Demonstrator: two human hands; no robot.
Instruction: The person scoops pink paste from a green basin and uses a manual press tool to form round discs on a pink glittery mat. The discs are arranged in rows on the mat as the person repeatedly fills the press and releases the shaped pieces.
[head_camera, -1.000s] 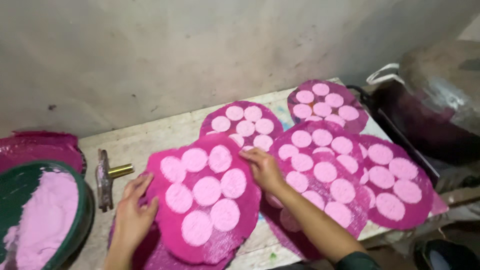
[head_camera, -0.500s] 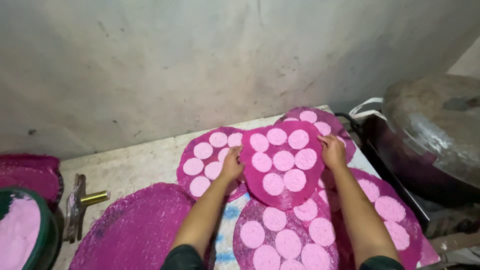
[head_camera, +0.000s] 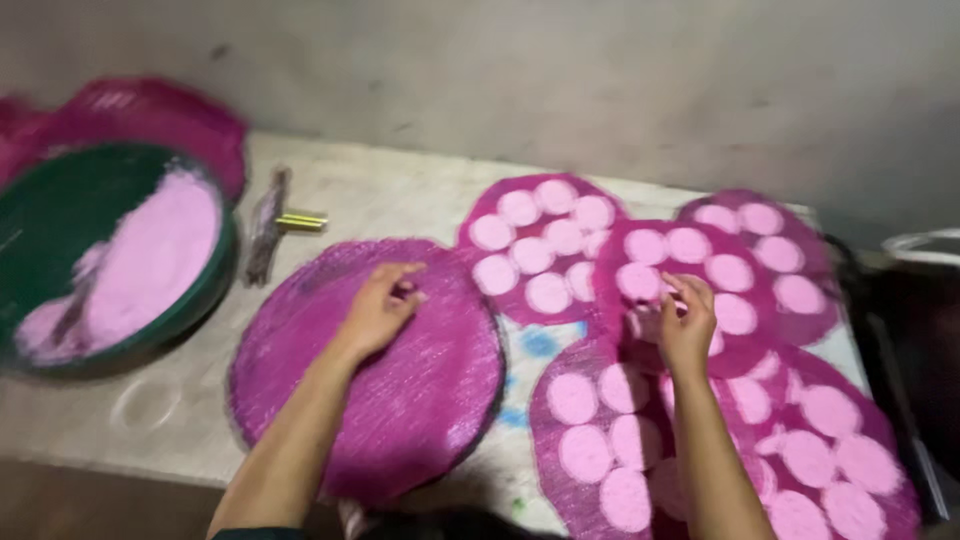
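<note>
The left hand lies loosely curled, gripping nothing, fingertips on the upper part of the bare magenta woven mat, while the right hand, fingers bent and seemingly pinching nothing, rests on the disc-covered mat just right of that bare mat. The bare mat looks light, thin and floppy, best lifted at its rim with both hands; being nearly round and flat on the table, it points no way. Left of it sits a green basin of pink powder.
</note>
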